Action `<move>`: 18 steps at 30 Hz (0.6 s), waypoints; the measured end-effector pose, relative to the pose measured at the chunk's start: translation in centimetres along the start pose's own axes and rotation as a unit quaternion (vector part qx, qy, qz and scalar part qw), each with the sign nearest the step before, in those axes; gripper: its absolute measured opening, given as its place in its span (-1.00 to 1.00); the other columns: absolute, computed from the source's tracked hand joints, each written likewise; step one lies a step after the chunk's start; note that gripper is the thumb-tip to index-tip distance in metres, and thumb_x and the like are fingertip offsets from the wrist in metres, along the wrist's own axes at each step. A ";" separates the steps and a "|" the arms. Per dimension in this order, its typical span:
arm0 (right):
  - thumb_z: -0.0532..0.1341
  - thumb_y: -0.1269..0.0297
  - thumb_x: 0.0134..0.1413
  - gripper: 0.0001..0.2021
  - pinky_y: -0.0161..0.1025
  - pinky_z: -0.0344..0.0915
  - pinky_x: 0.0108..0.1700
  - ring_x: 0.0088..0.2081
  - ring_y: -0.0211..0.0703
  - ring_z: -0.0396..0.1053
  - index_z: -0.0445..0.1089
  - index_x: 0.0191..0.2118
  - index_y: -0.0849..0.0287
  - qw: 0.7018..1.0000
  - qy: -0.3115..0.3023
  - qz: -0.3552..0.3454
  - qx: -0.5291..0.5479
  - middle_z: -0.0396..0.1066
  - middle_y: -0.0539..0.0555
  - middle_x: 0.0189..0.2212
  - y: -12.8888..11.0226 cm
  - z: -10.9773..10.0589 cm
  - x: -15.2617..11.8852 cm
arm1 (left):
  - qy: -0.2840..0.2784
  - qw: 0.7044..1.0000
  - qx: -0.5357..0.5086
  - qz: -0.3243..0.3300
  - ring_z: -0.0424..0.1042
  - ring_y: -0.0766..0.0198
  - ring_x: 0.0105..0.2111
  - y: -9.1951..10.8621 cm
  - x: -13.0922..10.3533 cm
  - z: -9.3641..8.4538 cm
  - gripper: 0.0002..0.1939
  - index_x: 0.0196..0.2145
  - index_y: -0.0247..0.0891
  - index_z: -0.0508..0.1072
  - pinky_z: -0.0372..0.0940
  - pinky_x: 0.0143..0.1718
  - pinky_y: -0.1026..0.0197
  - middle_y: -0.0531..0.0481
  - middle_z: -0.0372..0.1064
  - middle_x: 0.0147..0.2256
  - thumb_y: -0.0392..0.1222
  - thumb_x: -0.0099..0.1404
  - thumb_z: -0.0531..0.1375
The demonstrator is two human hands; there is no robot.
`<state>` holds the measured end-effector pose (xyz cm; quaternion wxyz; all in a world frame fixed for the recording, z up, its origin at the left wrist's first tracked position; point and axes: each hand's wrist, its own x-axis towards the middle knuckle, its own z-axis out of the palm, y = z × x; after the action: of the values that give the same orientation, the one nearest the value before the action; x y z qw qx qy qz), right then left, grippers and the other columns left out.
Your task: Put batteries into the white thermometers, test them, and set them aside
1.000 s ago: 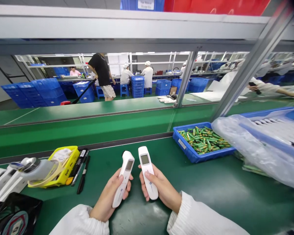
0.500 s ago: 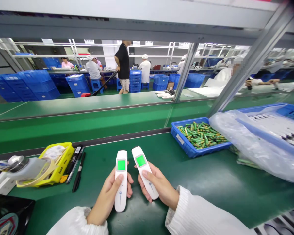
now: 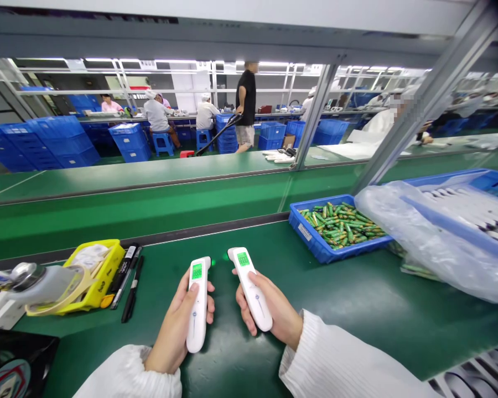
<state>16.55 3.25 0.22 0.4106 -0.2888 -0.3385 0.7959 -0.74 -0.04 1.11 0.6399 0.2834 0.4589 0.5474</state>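
Observation:
Two white infrared thermometers are held over the green table (image 3: 336,309), one in each hand. My left hand (image 3: 176,320) is wrapped round the left thermometer (image 3: 197,309), thumb just below its lit green screen. My right hand (image 3: 276,309) grips the right thermometer (image 3: 255,301), which tilts to the left, with the thumb below its screen. Dark digits show on both screens, too small to read surely. The dark sensor ends at the top are turned toward each other, a gap between them, with a green glow at each tip.
A blue tray (image 3: 311,247) of green batteries stands at the back right. Clear plastic film (image 3: 431,237) hangs over a larger blue bin (image 3: 493,179) of white parts. To the left are a yellow basket (image 3: 115,258), a black marker (image 3: 131,293) and a metal-topped bottle (image 3: 50,284).
Digits have appeared on both green screens. The thermometers have turned so their sensor ends face each other, and the left one moved slightly left. A person in black walked right in the background.

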 end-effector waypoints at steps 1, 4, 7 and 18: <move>0.10 -0.04 0.12 -0.56 -0.42 0.17 -0.81 -0.78 -0.29 0.22 0.09 -0.05 0.19 1.000 -0.003 0.000 -0.004 0.30 -0.09 -0.65 0.1 0.0 0.0 | 0.000 1.000 -0.004 -0.002 0.29 0.37 -0.55 0.1 0.0 0.1 -0.37 0.19 -0.04 0.06 0.28 -0.54 0.30 0.03 0.35 -0.34 -0.03 0.22 0.18; 0.08 -0.06 0.15 -0.57 -0.43 0.15 -0.82 -0.78 -0.28 0.23 0.08 -0.06 0.17 1.000 -0.019 0.002 -0.022 0.30 -0.10 -0.65 0.3 0.2 -0.1 | -0.018 1.000 -0.014 0.006 0.34 0.33 -0.48 0.3 -0.3 0.4 -0.25 0.24 0.05 -0.06 0.33 -0.43 0.27 0.03 0.35 -0.27 -0.11 0.19 0.22; 0.20 0.03 0.10 -0.58 -0.49 0.12 -0.80 -0.76 -0.35 0.23 0.10 -0.05 0.16 0.998 -0.040 -0.003 -0.055 0.31 -0.10 -0.58 0.4 0.4 -0.3 | -0.051 0.998 0.000 0.031 0.39 0.27 -0.38 0.4 -0.8 0.8 -0.08 0.26 0.15 -0.25 0.35 -0.33 0.19 -0.02 0.33 -0.13 -0.18 0.15 0.26; 0.14 0.12 0.20 -0.49 -0.46 0.23 -0.68 -0.68 -0.35 0.31 -0.07 0.17 0.07 0.984 -0.126 -0.025 -0.121 0.32 -0.07 -0.50 1.1 0.2 -1.1 | -0.133 0.988 0.037 0.076 0.36 0.31 -0.40 -0.3 -1.7 0.8 -0.19 0.26 0.16 -0.33 0.29 -0.24 0.16 0.09 0.37 -0.35 -0.15 0.28 0.14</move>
<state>16.46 1.79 -0.35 0.3466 -0.2250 -0.4886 0.7685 0.16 -1.59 1.68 0.6407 0.4108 0.3669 0.5349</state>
